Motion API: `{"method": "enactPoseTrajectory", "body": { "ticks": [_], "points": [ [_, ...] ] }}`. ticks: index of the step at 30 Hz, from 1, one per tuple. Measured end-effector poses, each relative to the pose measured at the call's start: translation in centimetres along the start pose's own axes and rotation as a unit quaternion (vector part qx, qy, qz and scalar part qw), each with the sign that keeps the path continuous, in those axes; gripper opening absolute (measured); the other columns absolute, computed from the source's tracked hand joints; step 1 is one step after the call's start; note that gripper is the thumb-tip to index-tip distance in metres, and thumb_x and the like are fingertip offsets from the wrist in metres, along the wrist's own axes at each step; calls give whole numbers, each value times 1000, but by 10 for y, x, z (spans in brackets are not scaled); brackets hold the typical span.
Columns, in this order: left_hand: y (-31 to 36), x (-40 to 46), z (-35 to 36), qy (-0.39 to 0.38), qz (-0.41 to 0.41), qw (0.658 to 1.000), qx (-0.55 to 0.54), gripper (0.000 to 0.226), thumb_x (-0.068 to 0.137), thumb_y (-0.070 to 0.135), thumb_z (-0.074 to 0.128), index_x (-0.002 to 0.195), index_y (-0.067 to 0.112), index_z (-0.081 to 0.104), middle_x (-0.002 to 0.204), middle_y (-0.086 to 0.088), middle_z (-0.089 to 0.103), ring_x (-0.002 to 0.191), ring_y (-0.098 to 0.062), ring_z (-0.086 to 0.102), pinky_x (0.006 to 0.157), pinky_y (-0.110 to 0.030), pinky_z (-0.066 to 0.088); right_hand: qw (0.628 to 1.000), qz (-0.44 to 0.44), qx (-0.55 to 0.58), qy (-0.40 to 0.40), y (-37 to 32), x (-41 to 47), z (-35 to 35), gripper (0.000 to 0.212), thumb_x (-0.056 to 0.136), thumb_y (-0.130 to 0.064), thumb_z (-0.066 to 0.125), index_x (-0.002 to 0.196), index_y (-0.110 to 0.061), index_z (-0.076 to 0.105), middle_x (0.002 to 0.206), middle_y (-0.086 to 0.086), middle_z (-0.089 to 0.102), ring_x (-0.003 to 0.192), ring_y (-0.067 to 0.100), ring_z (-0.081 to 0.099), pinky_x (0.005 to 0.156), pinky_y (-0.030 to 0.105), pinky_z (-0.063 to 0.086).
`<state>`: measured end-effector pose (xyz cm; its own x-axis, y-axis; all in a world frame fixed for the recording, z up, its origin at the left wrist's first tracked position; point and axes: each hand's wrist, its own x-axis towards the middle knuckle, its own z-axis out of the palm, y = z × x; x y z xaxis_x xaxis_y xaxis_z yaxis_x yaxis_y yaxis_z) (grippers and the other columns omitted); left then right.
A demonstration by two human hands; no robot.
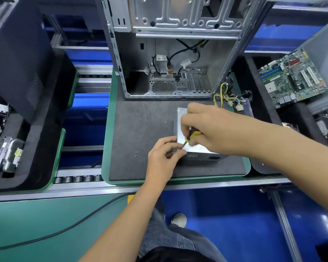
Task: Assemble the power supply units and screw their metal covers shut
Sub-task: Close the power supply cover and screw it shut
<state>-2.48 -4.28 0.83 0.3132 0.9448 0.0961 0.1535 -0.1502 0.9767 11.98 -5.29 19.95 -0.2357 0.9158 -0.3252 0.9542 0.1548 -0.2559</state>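
The power supply unit (195, 150) is set on the dark mat (140, 133) near the open case (169, 63), the screwdriver (190, 138) is gripped by the curled right hand (206, 129), and its tip is pinched by the left hand (163, 157) fingers (180, 153), apparently steadying a cover screw.

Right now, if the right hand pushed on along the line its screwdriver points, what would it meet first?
Probably the left hand: the right hand's screwdriver angles down-left, its tip at the power supply's near-left corner, where those fingertips pinch. Depth is unclear.

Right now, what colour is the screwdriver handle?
Yellow with black, seen in the head view: the screwdriver sits in the right hand.
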Motion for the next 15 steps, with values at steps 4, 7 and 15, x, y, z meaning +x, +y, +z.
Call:
{"method": "enactPoseTrajectory", "body": {
  "ticks": [4, 7, 15],
  "points": [
    [1, 0, 0, -3, -11, 1000, -14, 19, 78, 5, 82, 93, 17, 77, 114, 2, 66, 104, -5, 63, 80, -15, 52, 978, 79, -195, -8, 6, 1, 1, 29, 100, -51, 43, 120, -30, 48, 99, 3, 52, 81, 29, 42, 68, 36, 39],
    [2, 0, 0, -2, -14, 1000, -14, 20, 78, 5, 82, 94, 16, 78, 115, 2, 66, 104, -5, 63, 79, -13, 51, 996, 1, -84, 5, 4, -2, 1, 23, 100, -35, 48, 120, -25, 47, 114, 1, 49, 91, 25, 55, 79, 38, 45],
    [4, 1, -1, -2, -13, 1000, 3, 18, 78, 6, 83, 92, 15, 77, 114, 1, 66, 104, -4, 62, 79, -8, 47, 993, -19, -113, 1, 2, -3, 0, 19, 102, -29, 45, 120, -23, 45, 108, -2, 41, 90, 28, 58, 81, 45, 50]
  ]
}}
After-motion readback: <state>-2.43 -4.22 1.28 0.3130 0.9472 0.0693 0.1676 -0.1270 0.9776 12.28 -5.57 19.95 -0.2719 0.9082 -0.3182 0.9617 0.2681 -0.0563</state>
